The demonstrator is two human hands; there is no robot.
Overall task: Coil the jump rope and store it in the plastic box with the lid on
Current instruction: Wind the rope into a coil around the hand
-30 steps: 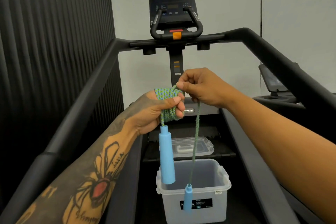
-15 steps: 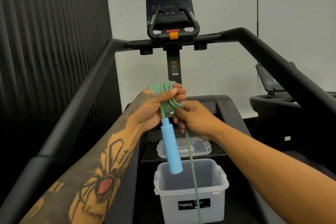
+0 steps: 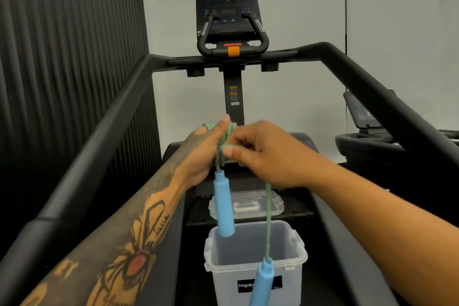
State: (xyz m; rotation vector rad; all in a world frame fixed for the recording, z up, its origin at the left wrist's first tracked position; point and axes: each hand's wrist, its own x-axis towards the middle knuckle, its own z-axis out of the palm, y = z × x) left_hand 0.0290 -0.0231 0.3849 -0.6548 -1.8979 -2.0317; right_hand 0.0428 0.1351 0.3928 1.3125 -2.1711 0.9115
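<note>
The green-blue jump rope (image 3: 224, 140) is coiled around my left hand (image 3: 202, 151), which is held flat with fingers pointing up. One blue handle (image 3: 224, 206) hangs straight down from that coil. My right hand (image 3: 263, 154) pinches the loose strand beside the coil. That strand (image 3: 268, 221) drops down to the second blue handle (image 3: 262, 283), which dangles in front of the box. The clear plastic box (image 3: 295, 278) stands open and empty on the treadmill belt below my hands. Its clear lid (image 3: 275, 204) lies flat just behind it.
I stand between the two black treadmill handrails (image 3: 99, 146), with the console (image 3: 229, 17) and its upright post straight ahead. A dark ribbed wall (image 3: 62, 57) is on the left. Another machine (image 3: 387, 141) stands at the right.
My right hand rose from below the coil and now pinches the strand beside it. The second handle has swung up into view in front of the box.
</note>
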